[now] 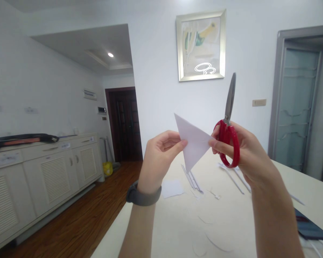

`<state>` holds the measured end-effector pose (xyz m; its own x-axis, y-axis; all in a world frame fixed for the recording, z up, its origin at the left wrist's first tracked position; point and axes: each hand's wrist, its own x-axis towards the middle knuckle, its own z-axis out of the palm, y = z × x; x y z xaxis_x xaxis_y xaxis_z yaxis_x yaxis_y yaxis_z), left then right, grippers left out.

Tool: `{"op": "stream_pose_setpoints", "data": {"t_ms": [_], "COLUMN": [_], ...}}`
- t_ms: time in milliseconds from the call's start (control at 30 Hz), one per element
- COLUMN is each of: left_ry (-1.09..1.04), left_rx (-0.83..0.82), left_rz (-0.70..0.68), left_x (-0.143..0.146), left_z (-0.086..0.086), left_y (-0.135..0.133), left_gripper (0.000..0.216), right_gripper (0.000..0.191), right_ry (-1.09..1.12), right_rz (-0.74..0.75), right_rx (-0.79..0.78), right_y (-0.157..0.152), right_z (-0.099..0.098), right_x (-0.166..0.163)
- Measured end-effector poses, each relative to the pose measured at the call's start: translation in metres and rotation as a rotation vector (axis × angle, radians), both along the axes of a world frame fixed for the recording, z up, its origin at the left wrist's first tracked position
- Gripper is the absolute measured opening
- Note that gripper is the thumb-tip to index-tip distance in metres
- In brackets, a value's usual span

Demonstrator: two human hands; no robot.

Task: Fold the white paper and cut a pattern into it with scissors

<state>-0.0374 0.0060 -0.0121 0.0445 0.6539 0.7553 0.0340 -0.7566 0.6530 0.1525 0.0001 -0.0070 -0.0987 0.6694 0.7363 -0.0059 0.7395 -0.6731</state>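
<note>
red-handled scissors point(227, 134) with grey blades, white folded paper point(194, 141), cream table point(231, 222), grey wristband point(143, 196).

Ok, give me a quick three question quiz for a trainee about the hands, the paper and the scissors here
1. True or false: the scissors point downward.
2. Which hand wears the wristband?
3. The folded paper is held by: A) left hand only B) both hands C) neither.

Key: 1 false, the blades point up. 2 the left hand. 3 B, the right hand pinches it too while holding the red-handled scissors above the table.
</note>
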Motion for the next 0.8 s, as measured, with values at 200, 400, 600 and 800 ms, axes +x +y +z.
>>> {"op": "stream_pose_setpoints", "data": {"t_ms": [200, 400, 600, 800], "left_ry": [0.024, -0.028, -0.011, -0.020], "left_rx": [-0.036, -0.045, -0.045, 0.028], "left_rz": [-0.021, -0.153, -0.093, 0.041], "left_x": [0.001, 0.007, 0.003, -0.005], "left_z": [0.002, 0.002, 0.004, 0.005], "left_y": [-0.003, -0.005, -0.001, -0.001], "left_gripper": [0.011, 0.024, 0.025, 0.012], "right_gripper": [0.018, 0.020, 0.020, 0.023], "right_ry": [-0.023, -0.112, -0.110, -0.111], "right_rz": [-0.003, 0.088, 0.082, 0.055], "right_rx": [-0.003, -0.082, -0.106, -0.069], "right_y": [0.000, -0.001, -0.003, 0.000], "right_z": [-0.001, 0.002, 0.003, 0.002], "right_x": [0.003, 0.003, 0.003, 0.006]}}
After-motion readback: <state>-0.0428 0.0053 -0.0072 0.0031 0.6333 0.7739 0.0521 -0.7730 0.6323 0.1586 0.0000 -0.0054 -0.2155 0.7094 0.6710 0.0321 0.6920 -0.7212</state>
